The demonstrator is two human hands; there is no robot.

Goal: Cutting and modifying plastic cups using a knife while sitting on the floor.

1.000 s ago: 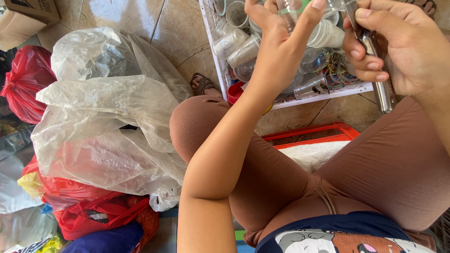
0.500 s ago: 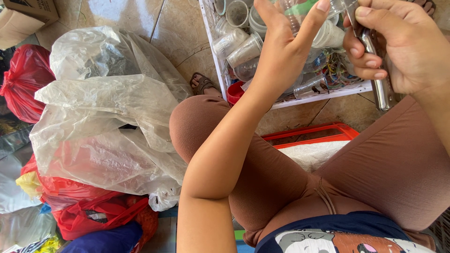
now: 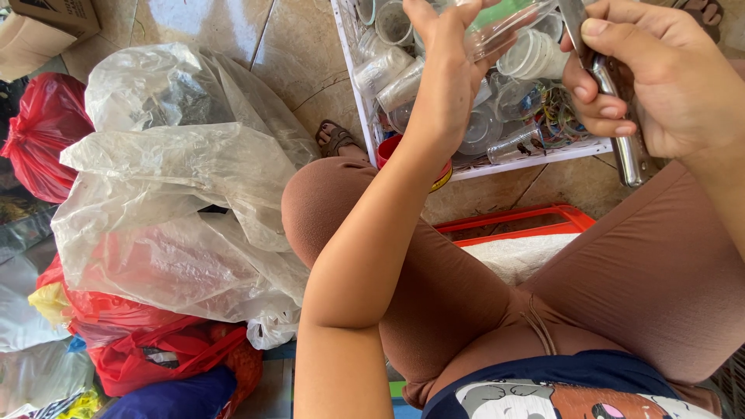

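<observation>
My left hand (image 3: pixel 446 74) is raised over a white basket (image 3: pixel 535 155) and grips a clear plastic bottle (image 3: pixel 508 23) with a green patch, held tilted near the top edge. My right hand (image 3: pixel 660 74) is closed around a metal knife-like tool (image 3: pixel 628 151) whose shiny handle points down past my palm; its tip meets the bottle at the top of the view. The basket holds several clear plastic cups (image 3: pixel 396 77) and rubber bands. I sit on the floor with my knees (image 3: pixel 326 202) bent, in brown trousers.
Big clear plastic bags (image 3: pixel 178 194) lie at my left, with red bags (image 3: pixel 43 132) behind and below them. A cardboard box (image 3: pixel 39 27) sits top left. A red tray (image 3: pixel 528 225) with white material lies between my legs. A red round lid (image 3: pixel 388 151) rests by the basket.
Both hands stay at the bottle; the left hand has shifted slightly and the bottle tilts a little more. Nothing else has moved.
</observation>
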